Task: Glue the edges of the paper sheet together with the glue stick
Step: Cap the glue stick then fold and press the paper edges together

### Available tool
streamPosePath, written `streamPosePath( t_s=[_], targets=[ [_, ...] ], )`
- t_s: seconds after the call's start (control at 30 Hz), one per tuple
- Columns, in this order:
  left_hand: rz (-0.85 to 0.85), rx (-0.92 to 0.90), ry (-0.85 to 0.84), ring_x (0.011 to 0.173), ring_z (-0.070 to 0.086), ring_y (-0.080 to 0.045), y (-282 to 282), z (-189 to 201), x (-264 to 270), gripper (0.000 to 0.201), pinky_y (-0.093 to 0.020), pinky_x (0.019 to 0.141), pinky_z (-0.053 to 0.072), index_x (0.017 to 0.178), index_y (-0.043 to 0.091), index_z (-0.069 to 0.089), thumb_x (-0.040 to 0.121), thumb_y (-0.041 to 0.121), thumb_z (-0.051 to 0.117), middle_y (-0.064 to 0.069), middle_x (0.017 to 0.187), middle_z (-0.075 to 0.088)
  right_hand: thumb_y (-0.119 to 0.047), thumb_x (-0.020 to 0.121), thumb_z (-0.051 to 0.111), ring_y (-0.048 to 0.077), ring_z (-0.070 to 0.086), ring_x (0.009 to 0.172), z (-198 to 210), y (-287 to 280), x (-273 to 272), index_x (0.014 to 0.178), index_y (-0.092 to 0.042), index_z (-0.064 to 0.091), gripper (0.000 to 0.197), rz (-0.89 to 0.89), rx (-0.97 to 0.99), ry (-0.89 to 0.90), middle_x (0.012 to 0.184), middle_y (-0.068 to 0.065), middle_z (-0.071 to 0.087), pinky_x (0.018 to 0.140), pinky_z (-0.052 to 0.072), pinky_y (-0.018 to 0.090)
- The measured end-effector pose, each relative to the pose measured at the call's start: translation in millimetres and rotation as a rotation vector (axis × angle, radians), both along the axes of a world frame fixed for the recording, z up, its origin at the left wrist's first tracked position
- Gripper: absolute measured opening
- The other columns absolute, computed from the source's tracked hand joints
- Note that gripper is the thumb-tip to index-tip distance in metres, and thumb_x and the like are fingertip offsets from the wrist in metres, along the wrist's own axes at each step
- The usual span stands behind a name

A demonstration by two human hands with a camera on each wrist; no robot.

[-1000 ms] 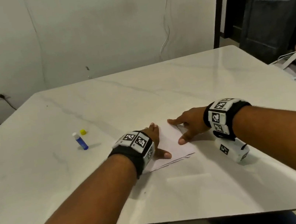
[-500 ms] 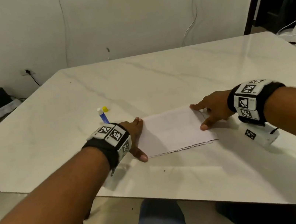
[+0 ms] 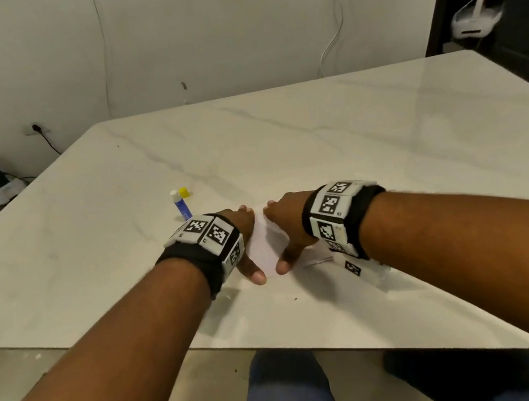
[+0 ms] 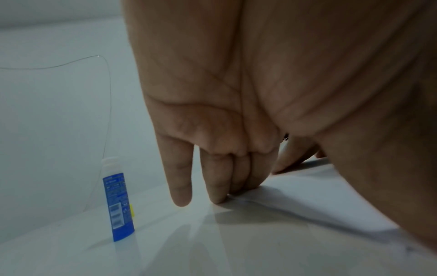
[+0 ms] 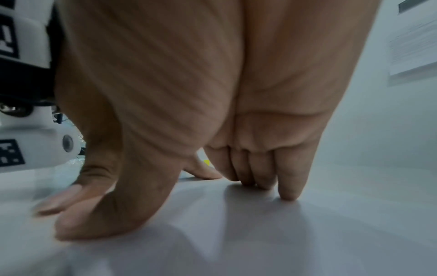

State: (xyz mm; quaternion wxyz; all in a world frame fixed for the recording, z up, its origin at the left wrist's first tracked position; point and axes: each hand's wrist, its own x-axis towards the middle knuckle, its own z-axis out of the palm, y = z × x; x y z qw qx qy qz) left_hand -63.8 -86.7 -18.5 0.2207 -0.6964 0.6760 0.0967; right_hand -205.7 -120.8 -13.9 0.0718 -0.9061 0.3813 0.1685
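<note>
1. A white folded paper sheet [image 3: 265,247] is seen lying flat near the front edge of a white marble-patterned table [image 3: 333,141], pinned between two hands set close together.
2. The left hand [image 3: 245,238] is laid on the sheet's left part, its straight fingers [image 4: 217,179] brought down so that the tips press at the paper's far edge, the thumb stretched toward the near edge.
3. The right hand [image 3: 287,231] is spread on the sheet's right part, fingertips [image 5: 287,184] planted on the surface and the thumb pressed flat near the paper's front edge; nothing is gripped by either hand.
4. A blue glue stick with a white uncapped top [image 3: 181,206] is shown standing upright on the table, just behind the left wrist and apart from the paper.
5. A small yellow cap [image 3: 184,192] is seen resting on the table just beside the stick's top.
6. Black wristbands with black-and-white square markers [image 3: 208,235] are worn on both wrists.
7. A plain white wall with a hanging thin cable [image 3: 333,33] is visible behind the table.
</note>
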Motion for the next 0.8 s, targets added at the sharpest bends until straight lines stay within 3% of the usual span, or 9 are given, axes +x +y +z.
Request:
streamPosePath(
  t_s=[0.2, 0.37, 0.43, 0.53, 0.63, 0.8],
  targets=[
    [-0.03, 0.009, 0.0, 0.126, 0.052, -0.029, -2, -2, 6, 0.147, -0.041, 0.106, 0.043, 0.152, 0.013, 0.006, 0.04, 0.078, 0.077, -0.009, 0.146, 0.045, -0.072, 0.057, 0.077, 0.031, 0.055, 0.124, 10, -22, -77, 0.148, -0.006, 0.031, 0.122, -0.199, -0.022, 0.102, 0.139, 0.013, 0.053, 0.098, 0.045, 0.034],
    [-0.036, 0.033, 0.001, 0.127, 0.051, -0.027, -3, -2, 8, 0.14, -0.04, 0.107, 0.042, 0.154, 0.014, 0.003, 0.051, 0.074, 0.077, -0.008, 0.142, 0.047, -0.084, 0.051, 0.069, 0.03, 0.046, 0.134, 8, -34, -120, 0.155, -0.023, 0.008, 0.135, -0.257, 0.051, 0.141, 0.159, 0.003, 0.033, 0.11, 0.039, 0.045],
    [-0.028, 0.039, 0.03, 0.124, 0.053, -0.024, -1, 5, 7, 0.134, -0.039, 0.105, 0.044, 0.152, 0.016, 0.013, 0.05, 0.073, 0.078, -0.004, 0.138, 0.051, -0.082, 0.054, 0.07, 0.029, 0.043, 0.137, 7, -36, -124, 0.157, -0.026, 0.004, 0.134, -0.255, 0.07, 0.116, 0.16, 0.002, 0.031, 0.112, 0.036, 0.045],
    [0.012, -0.029, 0.175, 0.126, 0.052, -0.021, -5, 17, 17, 0.11, -0.032, 0.104, 0.041, 0.144, 0.022, 0.036, 0.054, 0.066, 0.081, 0.003, 0.14, 0.053, -0.083, 0.056, 0.067, 0.026, 0.035, 0.144, 9, -38, -129, 0.157, -0.031, 0.0, 0.132, -0.271, 0.106, 0.069, 0.164, -0.003, 0.022, 0.116, 0.03, 0.041],
    [0.068, -0.128, 0.295, 0.127, 0.05, -0.017, -17, 20, 22, 0.104, -0.034, 0.11, 0.038, 0.147, 0.026, 0.035, 0.061, 0.061, 0.081, 0.01, 0.141, 0.052, -0.087, 0.059, 0.056, 0.025, 0.032, 0.146, 8, -39, -136, 0.157, -0.034, 0.002, 0.124, -0.284, 0.144, 0.015, 0.164, -0.005, 0.019, 0.118, 0.026, 0.038],
    [0.086, -0.19, 0.238, 0.109, 0.059, -0.022, -42, 6, 12, 0.075, -0.035, 0.099, 0.047, 0.123, 0.025, 0.056, 0.062, 0.063, 0.079, -0.001, 0.12, 0.062, -0.091, 0.054, 0.053, 0.023, 0.026, 0.148, -2, -38, -134, 0.157, -0.031, -0.004, 0.133, -0.277, 0.128, 0.009, 0.166, -0.007, 0.007, 0.12, 0.023, 0.04]
  ],
)
